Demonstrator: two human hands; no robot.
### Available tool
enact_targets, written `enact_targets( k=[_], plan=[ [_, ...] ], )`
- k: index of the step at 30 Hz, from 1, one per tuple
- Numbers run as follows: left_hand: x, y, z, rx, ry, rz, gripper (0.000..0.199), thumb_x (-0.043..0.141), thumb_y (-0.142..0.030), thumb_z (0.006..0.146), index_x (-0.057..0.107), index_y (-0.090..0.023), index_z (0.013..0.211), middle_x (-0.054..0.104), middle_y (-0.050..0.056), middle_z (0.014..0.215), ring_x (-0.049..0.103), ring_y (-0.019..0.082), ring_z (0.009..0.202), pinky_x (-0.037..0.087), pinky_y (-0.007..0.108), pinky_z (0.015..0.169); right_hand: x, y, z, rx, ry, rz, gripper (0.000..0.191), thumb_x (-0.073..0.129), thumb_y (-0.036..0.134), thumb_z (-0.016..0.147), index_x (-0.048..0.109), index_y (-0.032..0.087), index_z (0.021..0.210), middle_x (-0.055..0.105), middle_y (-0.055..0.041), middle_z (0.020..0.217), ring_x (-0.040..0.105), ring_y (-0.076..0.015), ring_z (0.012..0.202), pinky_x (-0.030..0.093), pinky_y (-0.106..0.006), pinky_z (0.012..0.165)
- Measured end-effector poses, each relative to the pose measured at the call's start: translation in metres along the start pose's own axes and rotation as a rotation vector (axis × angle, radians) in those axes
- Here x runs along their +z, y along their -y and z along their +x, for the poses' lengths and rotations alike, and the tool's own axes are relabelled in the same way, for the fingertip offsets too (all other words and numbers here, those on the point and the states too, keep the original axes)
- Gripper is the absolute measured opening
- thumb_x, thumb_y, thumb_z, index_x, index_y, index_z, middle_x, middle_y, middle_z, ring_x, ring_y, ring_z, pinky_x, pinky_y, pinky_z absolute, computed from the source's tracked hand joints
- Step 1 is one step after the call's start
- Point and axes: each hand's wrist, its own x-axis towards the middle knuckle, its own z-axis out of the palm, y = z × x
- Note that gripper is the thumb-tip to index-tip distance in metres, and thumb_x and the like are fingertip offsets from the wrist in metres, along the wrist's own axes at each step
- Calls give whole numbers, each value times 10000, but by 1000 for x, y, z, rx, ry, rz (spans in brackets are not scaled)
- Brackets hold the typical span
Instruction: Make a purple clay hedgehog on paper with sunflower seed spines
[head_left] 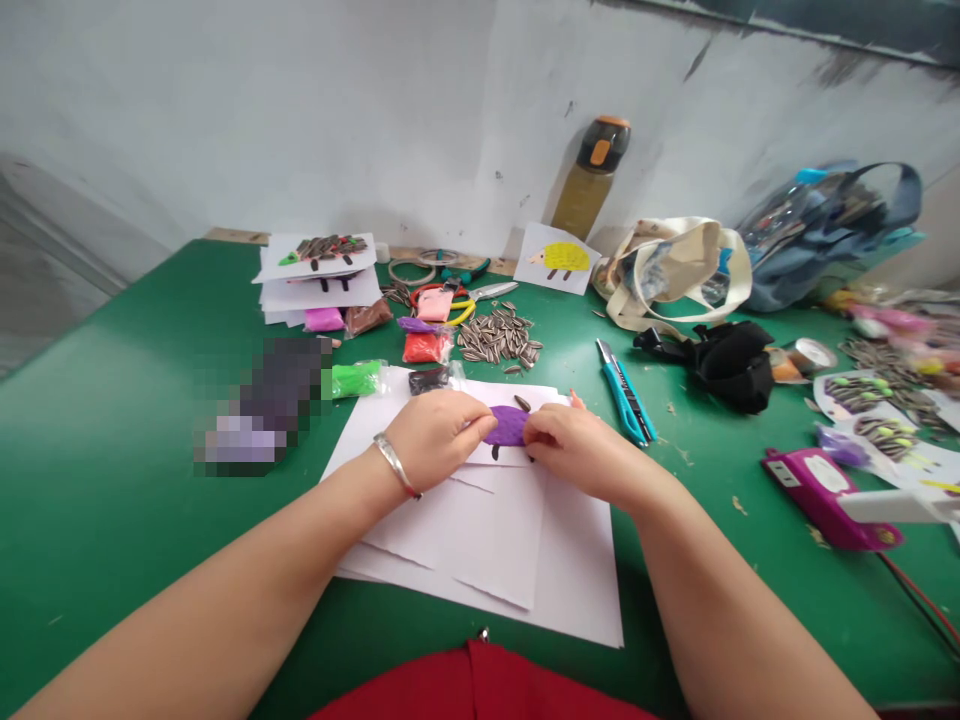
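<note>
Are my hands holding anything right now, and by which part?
The left hand is at the left edge of the purple oval on white paper, the right hand at its right edge; whether they grip or only press it cannot be told.

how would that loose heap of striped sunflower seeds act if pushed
The striped sunflower seeds would probably spread and scatter, since they lie loose. Each looks small and slim, so likely light, and its shell should stay stiff.

Purple pc (508, 426) part-hidden, dark obj (281, 390) pixel-blurred
</note>
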Motion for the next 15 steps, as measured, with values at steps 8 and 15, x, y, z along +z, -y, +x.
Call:
enact_targets(
  k=[8, 15],
  plan=[
    [3, -2, -1, 82, 49, 77, 287, 447, -260, 954, 692, -169, 837, 723, 47, 838, 622, 187, 784, 434, 295, 750, -4, -2, 0, -16, 26, -7, 251, 481, 114, 844, 647, 237, 702, 660, 11, 749, 611, -182, 767, 179, -642, 1109],
    [6, -3, -1, 118, 144, 100, 270, 453, -240, 963, 701, -147, 907, 728, 73, 918, 628, 209, 850, 436, 319, 787, -11, -8, -7, -62, -23, 85, 316, 472, 111, 866, 723, 298, 826, 735, 40, 822, 651, -177, 748, 326, -524, 1101]
  ],
)
